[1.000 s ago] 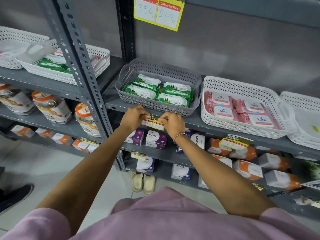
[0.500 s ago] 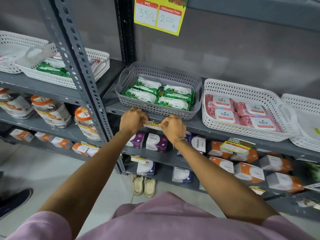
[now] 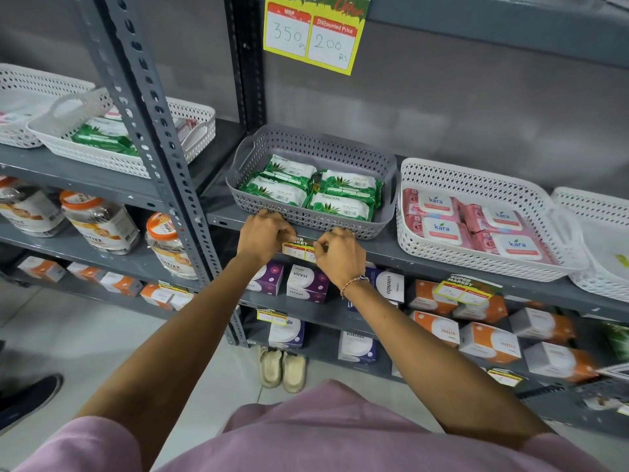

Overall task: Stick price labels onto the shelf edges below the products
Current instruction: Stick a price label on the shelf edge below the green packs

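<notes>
Both sets of fingers (image 3: 318, 246) were pinched narrow on a yellow price label (image 3: 301, 248), the left hand (image 3: 263, 235) at its left end and the right hand (image 3: 338, 255) at its right. That label lay against the grey shelf edge (image 3: 408, 258), just below the grey basket (image 3: 316, 185) of green wipe packs (image 3: 308, 190); a white basket (image 3: 476, 226) of pink packs stood beside it.
</notes>
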{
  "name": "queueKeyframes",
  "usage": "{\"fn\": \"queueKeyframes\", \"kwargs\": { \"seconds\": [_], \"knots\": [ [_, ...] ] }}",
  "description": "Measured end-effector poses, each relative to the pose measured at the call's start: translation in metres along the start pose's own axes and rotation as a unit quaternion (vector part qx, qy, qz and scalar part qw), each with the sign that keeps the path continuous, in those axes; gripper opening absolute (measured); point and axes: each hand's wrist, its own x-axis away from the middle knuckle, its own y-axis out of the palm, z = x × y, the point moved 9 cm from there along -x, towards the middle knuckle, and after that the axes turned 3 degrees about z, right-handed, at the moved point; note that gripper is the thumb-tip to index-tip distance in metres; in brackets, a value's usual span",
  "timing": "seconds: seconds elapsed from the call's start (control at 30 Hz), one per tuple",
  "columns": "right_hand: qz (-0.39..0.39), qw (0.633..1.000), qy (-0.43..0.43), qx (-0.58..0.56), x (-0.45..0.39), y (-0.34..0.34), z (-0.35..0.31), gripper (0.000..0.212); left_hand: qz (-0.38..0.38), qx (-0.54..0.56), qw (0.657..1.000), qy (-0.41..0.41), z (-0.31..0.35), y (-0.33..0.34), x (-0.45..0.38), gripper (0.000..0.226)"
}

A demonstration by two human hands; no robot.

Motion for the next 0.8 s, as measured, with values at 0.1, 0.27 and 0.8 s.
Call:
{"fn": "queueKeyframes", "kwargs": {
  "seconds": [0.1,0.27,0.8],
  "knots": [
    [0.009,0.999,-0.034,0.02,-0.001,-0.001,-0.006,0.021,-0.007,-0.011,1.0,0.001,0.002,0.0,-0.003,0.008],
    [-0.011,0.999,-0.044,0.004,0.003,0.005,-0.007,0.018,-0.013,-0.041,0.999,0.007,0.002,0.006,0.0,0.007],
    [-0.001,0.999,-0.038,-0.005,-0.001,0.01,-0.005,0.022,0.064,-0.01,0.998,-0.006,-0.001,0.007,0.01,0.007]
  ]
}}
